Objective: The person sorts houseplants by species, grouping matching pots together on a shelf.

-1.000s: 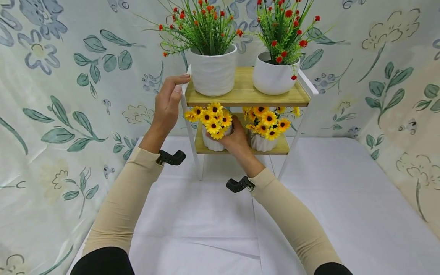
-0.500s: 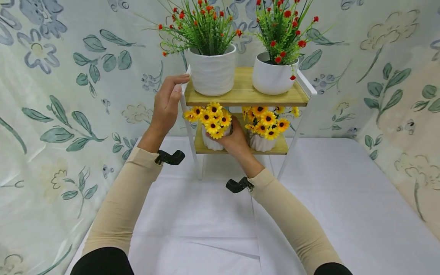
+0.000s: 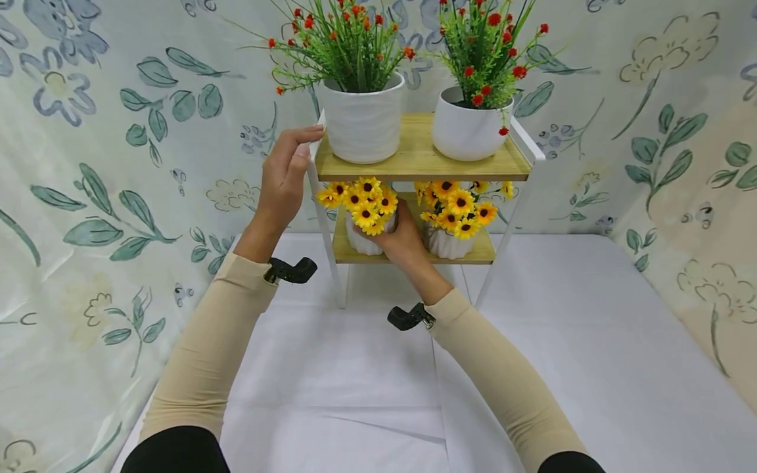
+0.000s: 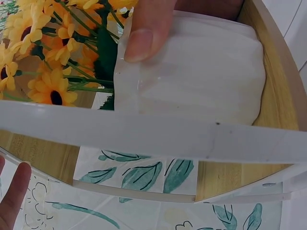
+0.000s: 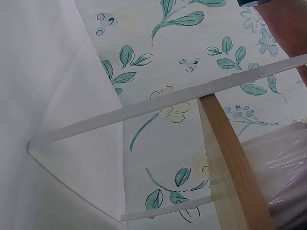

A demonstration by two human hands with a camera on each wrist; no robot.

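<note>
My right hand [image 3: 405,240] reaches into the lower shelf and grips the left white flowerpot [image 3: 362,243], which holds yellow artificial sunflowers [image 3: 367,205]. In the left wrist view, the right thumb [image 4: 144,38] presses on the side of the white pot [image 4: 192,72], which stands on the wooden shelf. At the upper left of the plant stand [image 3: 414,177], my left hand [image 3: 282,177] touches the white side rail with its index finger stretched out. Those left fingers [image 4: 17,191] show at the lower left of the left wrist view.
A second white pot [image 3: 448,244] of yellow sunflowers stands on the lower shelf to the right. Two larger white pots [image 3: 363,128] with red-flowered grassy plants [image 3: 491,56] stand on the top shelf. White cloth [image 3: 337,368] covers the table; a floral backdrop [image 3: 148,131] hangs behind.
</note>
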